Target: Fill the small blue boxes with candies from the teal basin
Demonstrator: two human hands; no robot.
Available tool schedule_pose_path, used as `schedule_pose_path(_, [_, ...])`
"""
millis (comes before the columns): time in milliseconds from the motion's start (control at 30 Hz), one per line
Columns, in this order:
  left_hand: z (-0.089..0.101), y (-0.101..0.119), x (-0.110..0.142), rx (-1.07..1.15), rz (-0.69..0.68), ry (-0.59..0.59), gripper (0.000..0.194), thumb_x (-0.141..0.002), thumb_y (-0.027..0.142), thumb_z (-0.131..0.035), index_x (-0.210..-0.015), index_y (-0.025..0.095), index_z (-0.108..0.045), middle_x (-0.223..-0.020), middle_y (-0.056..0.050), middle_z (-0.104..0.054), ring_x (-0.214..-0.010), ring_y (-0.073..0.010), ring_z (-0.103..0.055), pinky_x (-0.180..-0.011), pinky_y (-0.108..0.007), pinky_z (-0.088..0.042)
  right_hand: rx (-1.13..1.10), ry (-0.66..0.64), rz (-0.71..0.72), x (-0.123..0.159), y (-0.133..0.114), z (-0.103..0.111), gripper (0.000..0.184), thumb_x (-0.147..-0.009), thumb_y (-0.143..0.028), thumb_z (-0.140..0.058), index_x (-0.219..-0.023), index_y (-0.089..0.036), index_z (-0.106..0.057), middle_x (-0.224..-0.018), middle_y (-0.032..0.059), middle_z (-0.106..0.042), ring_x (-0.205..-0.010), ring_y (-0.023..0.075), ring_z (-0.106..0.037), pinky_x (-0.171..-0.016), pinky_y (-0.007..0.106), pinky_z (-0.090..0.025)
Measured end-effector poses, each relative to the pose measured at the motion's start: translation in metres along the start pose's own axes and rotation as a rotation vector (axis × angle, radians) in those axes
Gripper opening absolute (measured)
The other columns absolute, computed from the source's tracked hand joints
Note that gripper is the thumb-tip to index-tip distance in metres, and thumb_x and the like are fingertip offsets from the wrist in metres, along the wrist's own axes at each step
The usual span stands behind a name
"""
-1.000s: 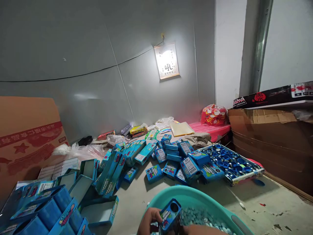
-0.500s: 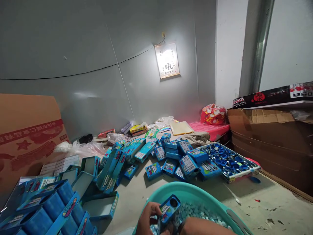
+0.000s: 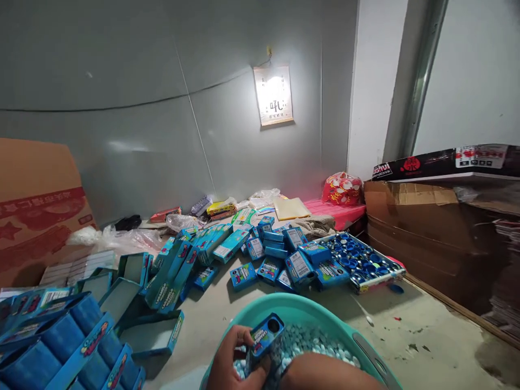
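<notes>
Left hand (image 3: 235, 360) grasps small blue box (image 3: 266, 339), tilted over teal basin (image 3: 239, 319) of pale tablets (image 3: 317, 344); box's lower end hard to make out. Right hand (image 3: 311, 369) just beside, fingers hidden, so cannot tell whether clenched or holding anything. Bottom edge crops basin and left hand; left edge cuts off large carton (image 3: 36, 216). Glare washes out part of wall sheet (image 3: 274, 111). Bench (image 3: 382, 319) pale, dark-marked at right, strewn with blue boxes (image 3: 242, 277). Grey panel wall (image 3: 122, 49) behind, dark cable (image 3: 154, 101) strung across.
</notes>
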State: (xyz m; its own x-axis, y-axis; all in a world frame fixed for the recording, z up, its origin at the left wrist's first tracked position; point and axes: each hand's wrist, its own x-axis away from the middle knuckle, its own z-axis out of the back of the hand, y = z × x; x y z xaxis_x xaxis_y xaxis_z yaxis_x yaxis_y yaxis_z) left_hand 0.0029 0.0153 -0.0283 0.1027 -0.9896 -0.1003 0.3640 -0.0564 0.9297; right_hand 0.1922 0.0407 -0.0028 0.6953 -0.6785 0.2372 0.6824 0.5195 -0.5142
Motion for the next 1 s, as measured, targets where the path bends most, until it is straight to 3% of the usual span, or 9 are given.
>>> schedule_pose_path(133, [0.0, 0.007, 0.007, -0.055, -0.043, -0.035, 0.024, -0.076, 0.034, -0.072, -0.087, 0.023, -0.054, -0.103, -0.003, -0.067, -0.094, -0.0215, -0.067, -0.086, -0.03, -0.05, -0.021, -0.093, 0.023, 0.019, -0.003, 0.003, 0.019, -0.064, -0.021, -0.073, -0.08, -0.03, -0.079, -0.067, -0.0047, -0.07, -0.056, 0.0146, -0.06, -0.045, 0.024, -0.033])
schedule_pose_path(367, [0.002, 0.01, 0.008, -0.06, 0.016, -0.074, 0.028, -0.081, 0.035, -0.073, -0.096, 0.025, -0.052, -0.107, 0.0, -0.061, -0.097, -0.0195, -0.065, -0.058, -0.02, -0.042, 0.04, -0.133, 0.049, 0.023, -0.011, 0.016, 0.014, -0.069, -0.019, -0.065, -0.077, -0.024, -0.074, -0.071, -0.0022, -0.07, -0.055, 0.012, -0.05, -0.048, 0.023, -0.03])
schedule_pose_path(567, [0.001, 0.017, 0.009, -0.069, 0.004, -0.059, 0.03, -0.079, 0.037, -0.076, -0.094, 0.026, -0.053, -0.108, 0.001, -0.062, -0.099, -0.0197, -0.066, -0.054, -0.019, -0.043, 0.009, -0.191, 0.082, 0.022, -0.007, 0.019, 0.016, -0.071, -0.025, -0.069, -0.086, -0.023, -0.075, -0.077, -0.0015, -0.071, -0.061, 0.0131, -0.052, -0.053, 0.024, -0.033])
schedule_pose_path(700, [0.001, 0.018, 0.008, -0.052, 0.01, -0.071, 0.029, -0.08, 0.036, -0.076, -0.094, 0.026, -0.053, -0.111, 0.0, -0.062, -0.101, -0.0199, -0.066, -0.055, -0.02, -0.046, 0.015, -0.233, 0.084, 0.022, -0.005, 0.02, 0.031, -0.068, -0.037, -0.078, -0.096, -0.025, -0.076, -0.083, -0.0004, -0.071, -0.066, 0.0152, -0.053, -0.054, 0.025, -0.032])
schedule_pose_path(867, [0.003, 0.015, 0.009, -0.09, 0.016, -0.084, 0.026, -0.082, 0.034, -0.075, -0.094, 0.027, -0.053, -0.107, 0.001, -0.061, -0.1, -0.019, -0.065, -0.054, -0.018, -0.045, -0.016, -0.252, 0.084, 0.021, -0.005, 0.019, 0.02, -0.07, -0.024, -0.069, -0.089, -0.024, -0.074, -0.079, -0.0029, -0.068, -0.061, 0.0122, -0.05, -0.052, 0.024, -0.033])
schedule_pose_path(1000, [0.003, 0.013, 0.009, -0.098, 0.015, -0.097, 0.025, -0.083, 0.033, -0.073, -0.095, 0.027, -0.052, -0.106, 0.001, -0.06, -0.101, -0.0187, -0.064, -0.055, -0.017, -0.045, -0.028, -0.183, 0.134, 0.021, -0.004, 0.019, 0.012, -0.073, -0.016, -0.061, -0.077, -0.022, -0.07, -0.069, -0.0039, -0.062, -0.056, 0.0107, -0.042, -0.051, 0.025, -0.031])
